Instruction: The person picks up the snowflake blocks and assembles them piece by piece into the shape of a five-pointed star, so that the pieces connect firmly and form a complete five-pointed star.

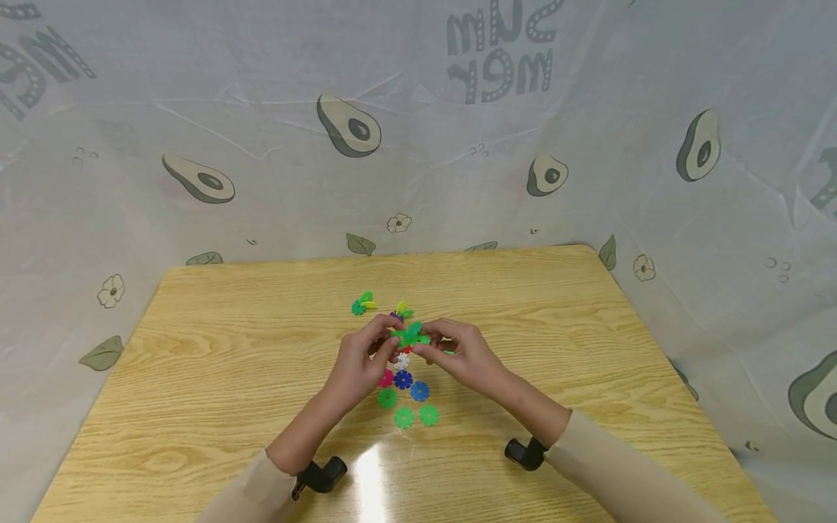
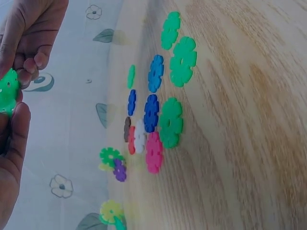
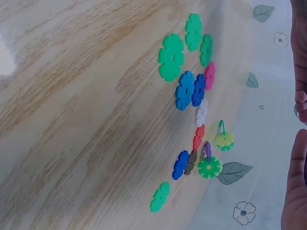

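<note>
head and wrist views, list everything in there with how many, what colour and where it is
avocado-print sheet: 1, pale grey, behind the table
table: 1, light wood-grain, under the hands
green notched discs: 4, green, three at near end, one apart to the right
light blue notched disc: 1, near group
pink notched disc: 1, near group
dark blue notched discs: 2, one near group, one farther right
white notched disc: 1, mid-table
red notched disc: 1, beyond white
brown notched disc: 1, beside red
joined clusters: 2, green and yellow, one with purple, farthest back
joined green discs: count unclear, green, between both hands
wrist devices: 2, black, at wrists
sleeves: 2, beige, forearms
left hand, right hand: 2, holding joined green discs
</note>
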`<state>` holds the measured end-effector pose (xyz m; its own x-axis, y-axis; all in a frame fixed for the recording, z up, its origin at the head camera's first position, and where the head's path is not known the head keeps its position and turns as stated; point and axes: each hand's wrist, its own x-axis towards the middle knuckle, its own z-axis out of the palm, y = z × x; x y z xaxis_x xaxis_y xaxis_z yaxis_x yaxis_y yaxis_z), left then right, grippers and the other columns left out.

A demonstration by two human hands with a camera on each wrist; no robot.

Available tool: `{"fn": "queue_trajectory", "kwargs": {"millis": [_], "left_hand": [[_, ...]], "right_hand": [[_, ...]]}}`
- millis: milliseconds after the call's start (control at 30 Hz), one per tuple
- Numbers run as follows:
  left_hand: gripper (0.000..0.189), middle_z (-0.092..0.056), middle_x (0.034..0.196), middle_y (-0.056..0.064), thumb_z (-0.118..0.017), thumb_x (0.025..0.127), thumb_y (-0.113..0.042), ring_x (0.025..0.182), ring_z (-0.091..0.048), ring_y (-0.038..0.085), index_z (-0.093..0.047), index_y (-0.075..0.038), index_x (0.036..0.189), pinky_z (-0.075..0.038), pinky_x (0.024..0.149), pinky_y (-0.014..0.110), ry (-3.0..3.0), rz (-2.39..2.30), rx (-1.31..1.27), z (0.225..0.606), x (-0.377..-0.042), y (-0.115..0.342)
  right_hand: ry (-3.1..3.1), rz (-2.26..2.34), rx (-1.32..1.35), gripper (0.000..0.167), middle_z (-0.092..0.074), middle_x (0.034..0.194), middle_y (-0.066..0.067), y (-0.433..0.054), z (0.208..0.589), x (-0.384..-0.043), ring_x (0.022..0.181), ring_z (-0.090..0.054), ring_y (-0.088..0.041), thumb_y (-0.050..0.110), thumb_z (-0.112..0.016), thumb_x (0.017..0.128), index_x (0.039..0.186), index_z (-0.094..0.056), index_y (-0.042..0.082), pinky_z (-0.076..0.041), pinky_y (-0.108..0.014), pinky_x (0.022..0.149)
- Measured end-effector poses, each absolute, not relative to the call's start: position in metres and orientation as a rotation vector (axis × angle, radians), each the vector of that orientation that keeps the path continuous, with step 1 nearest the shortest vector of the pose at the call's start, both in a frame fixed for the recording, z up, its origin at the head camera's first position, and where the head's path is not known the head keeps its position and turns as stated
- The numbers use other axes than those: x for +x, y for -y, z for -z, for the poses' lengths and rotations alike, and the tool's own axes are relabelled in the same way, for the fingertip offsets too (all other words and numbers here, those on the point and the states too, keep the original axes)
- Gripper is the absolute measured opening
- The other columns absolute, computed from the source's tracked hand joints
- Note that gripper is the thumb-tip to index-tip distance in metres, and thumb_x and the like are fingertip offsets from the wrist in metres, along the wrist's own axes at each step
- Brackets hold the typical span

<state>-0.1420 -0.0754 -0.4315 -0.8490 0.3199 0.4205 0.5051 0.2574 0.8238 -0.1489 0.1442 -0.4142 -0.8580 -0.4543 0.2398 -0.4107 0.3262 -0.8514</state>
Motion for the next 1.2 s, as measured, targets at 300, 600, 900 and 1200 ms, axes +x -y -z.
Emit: {"fn": "queue_trajectory", "kwargs": {"millis": [300,600,900,1200], "left_hand": [[0.016,-0.067,0.074,0.013,-0.057,0.105,0.002,0.066,-0.063,0.034,-0.063,-0.005,0.117,-0.055,0.063,0.022,2.373,1.638,-0.819,0.4295,-0.1423,0.0785],[0.017,-0.072,0.081,0.02,-0.058,0.104,0.002,0.069,-0.069,0.032,-0.062,-0.005,0.119,-0.061,0.062,0.027,2.332,1.736,-0.688,0.433,-0.1375,0.0748],[0.017,-0.07,0.078,0.013,-0.058,0.104,0.002,0.067,-0.067,0.026,-0.064,-0.005,0.118,-0.062,0.065,0.028,2.334,1.694,-0.725,0.4302,-0.1366,0.0767],[0.015,-0.071,0.08,0.018,-0.057,0.106,-0.002,0.069,-0.069,0.025,-0.062,-0.005,0.12,-0.059,0.064,0.023,2.361,1.694,-0.777,0.4357,-0.1392,0.0775]], "right_hand": [[-2.481,1.583,-0.86,0.016,-0.069,0.092,-0.011,-0.1459,0.4134,-0.1506,0.077,-0.065,-0.007,0.007,-0.072,0.099,0.113,-0.073,0.001,-0.065,-0.025,0.075],[-2.433,1.694,-0.814,0.023,-0.067,0.091,-0.017,-0.141,0.4137,-0.1497,0.076,-0.073,-0.02,0.004,-0.07,0.099,0.118,-0.07,-0.008,-0.067,-0.03,0.075],[-2.435,1.649,-0.822,0.017,-0.069,0.096,-0.016,-0.1397,0.4136,-0.1489,0.079,-0.071,-0.018,0.005,-0.07,0.1,0.114,-0.072,-0.003,-0.067,-0.037,0.076],[-2.418,1.623,-0.799,0.015,-0.07,0.097,-0.015,-0.1419,0.4171,-0.1504,0.082,-0.071,-0.021,0.01,-0.069,0.101,0.112,-0.073,0.0,-0.067,-0.04,0.076]]}}
